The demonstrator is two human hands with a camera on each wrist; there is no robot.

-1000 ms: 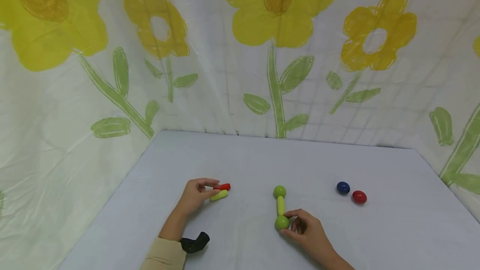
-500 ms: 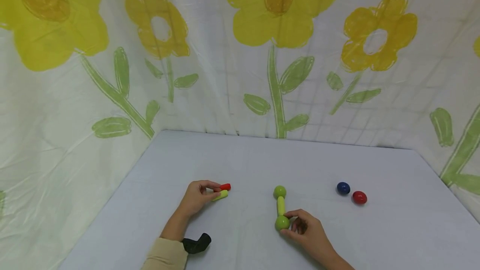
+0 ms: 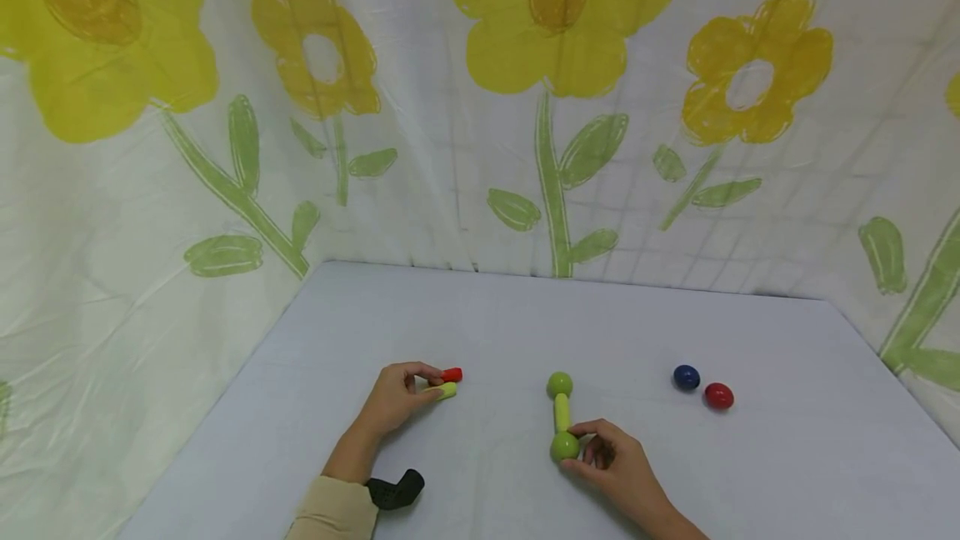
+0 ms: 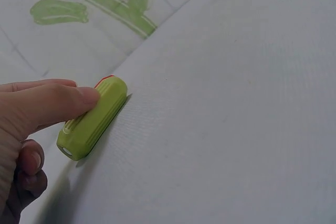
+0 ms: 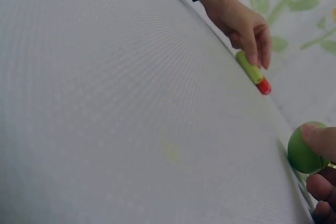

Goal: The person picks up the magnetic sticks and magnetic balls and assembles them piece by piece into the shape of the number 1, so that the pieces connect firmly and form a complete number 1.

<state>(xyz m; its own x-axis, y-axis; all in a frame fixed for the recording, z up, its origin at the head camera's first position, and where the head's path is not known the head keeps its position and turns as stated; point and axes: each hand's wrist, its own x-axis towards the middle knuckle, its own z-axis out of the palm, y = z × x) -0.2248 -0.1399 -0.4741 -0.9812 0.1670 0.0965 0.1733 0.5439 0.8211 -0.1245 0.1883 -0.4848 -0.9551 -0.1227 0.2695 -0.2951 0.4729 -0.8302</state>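
My left hand [image 3: 397,398] pinches a ribbed yellow-green stick [image 4: 97,121] and a short red stick [image 3: 452,375] side by side on the table. The thumb lies on the yellow-green one; the index finger is at the red one, which is mostly hidden in the left wrist view. Thumb and index finger of my right hand [image 3: 618,469] hold a shiny green ball [image 3: 564,447] at the table surface. Beyond that ball, another yellow-green stick [image 3: 562,412] and a second green ball [image 3: 559,384] continue in a line, forming a dumbbell shape.
A dark blue egg-shaped ball [image 3: 686,377] and a red one [image 3: 719,396] lie to the right on the white table [image 3: 495,315]. At the left wrist sits a black strap-like device [image 3: 397,490]. A flower-printed curtain [image 3: 420,148] hangs behind the table.
The left fingers have drawn in around the red and yellow-green sticks and moved slightly right, covering more of both. The right hand and its green ball have stayed put.
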